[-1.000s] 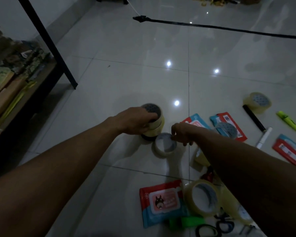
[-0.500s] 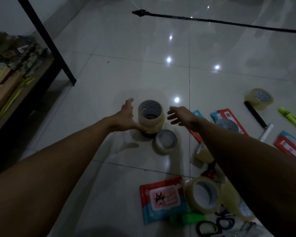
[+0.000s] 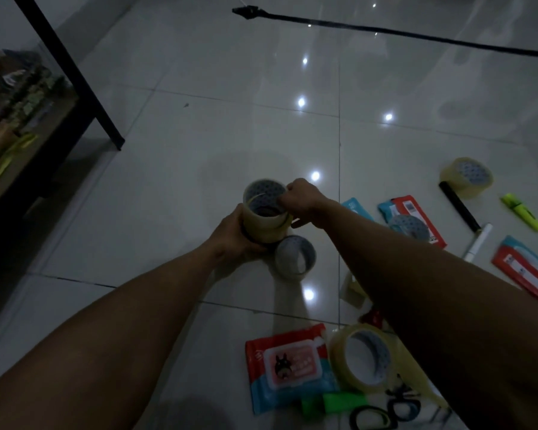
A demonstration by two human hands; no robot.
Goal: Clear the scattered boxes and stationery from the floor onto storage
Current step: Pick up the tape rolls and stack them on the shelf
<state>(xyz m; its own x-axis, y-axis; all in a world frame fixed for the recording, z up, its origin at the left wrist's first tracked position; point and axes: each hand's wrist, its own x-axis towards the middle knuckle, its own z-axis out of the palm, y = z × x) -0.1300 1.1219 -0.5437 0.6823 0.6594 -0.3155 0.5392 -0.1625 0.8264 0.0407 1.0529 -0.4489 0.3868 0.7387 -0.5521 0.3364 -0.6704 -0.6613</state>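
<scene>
From the head camera, looking down at a glossy pale-grey tiled floor in dim light, both bare forearms reach forward to a stack of yellowish translucent tape rolls standing upright near the middle of the floor. The left hand grips the stack low on its near-left side, its fingers curled round the wall. The right hand sits at the top rim on the right, its fingers curled over the edge and pinching the uppermost roll.

Just beside the stack, on its near-right side, a smaller whitish tape roll rests tilted on the tiles; whether it touches the stack cannot be told.

Nearer the camera lie a red and blue wet-wipe packet with a cartoon label, a large clear tape roll touching its right edge, a bright green block-shaped item and black-handled scissors, partly hidden by the right forearm.

To the right, well apart from the stack, lie another clear tape roll, a black and white marker pen, a yellow-green highlighter and red and blue flat packets, one with a tape roll lying on it.

At the left edge stands a low wooden shelf with a black metal frame, holding blurred books or boxes. A thin black cable crosses the floor at the top.
</scene>
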